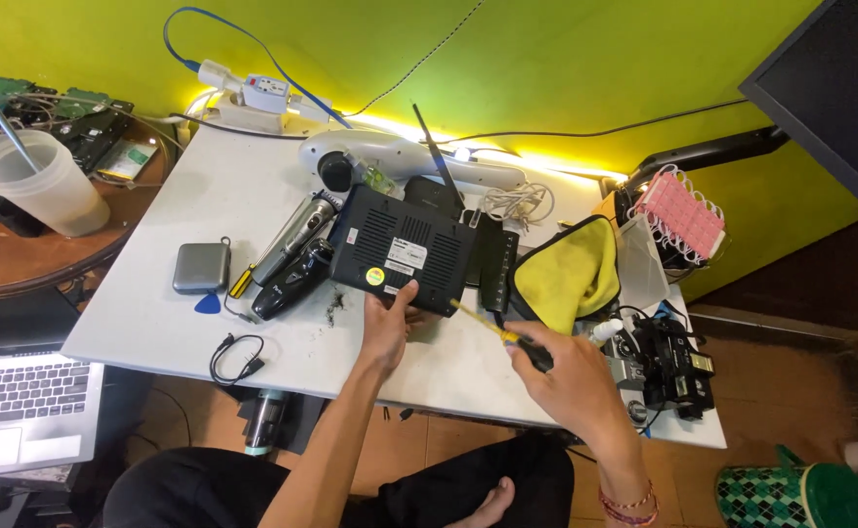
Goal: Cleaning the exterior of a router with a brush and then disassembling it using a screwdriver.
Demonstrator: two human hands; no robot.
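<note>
A black router point(405, 246) lies upside down on the white table point(243, 196), its antenna point(437, 161) pointing up and away. My left hand point(388, 328) grips the router's near edge, thumb on its underside. My right hand point(566, 376) holds a screwdriver point(493, 329) with a yellow and black handle; its tip touches the router's near right corner.
A yellow cloth point(566, 269) lies right of the router. Left of it are a black trimmer point(287, 284), a silver tool point(297, 235), a grey case point(201, 266) and a black cable point(236, 357). A laptop point(19, 401) sits lower left, a plastic cup point(38, 181) upper left, cameras point(664, 367) at right.
</note>
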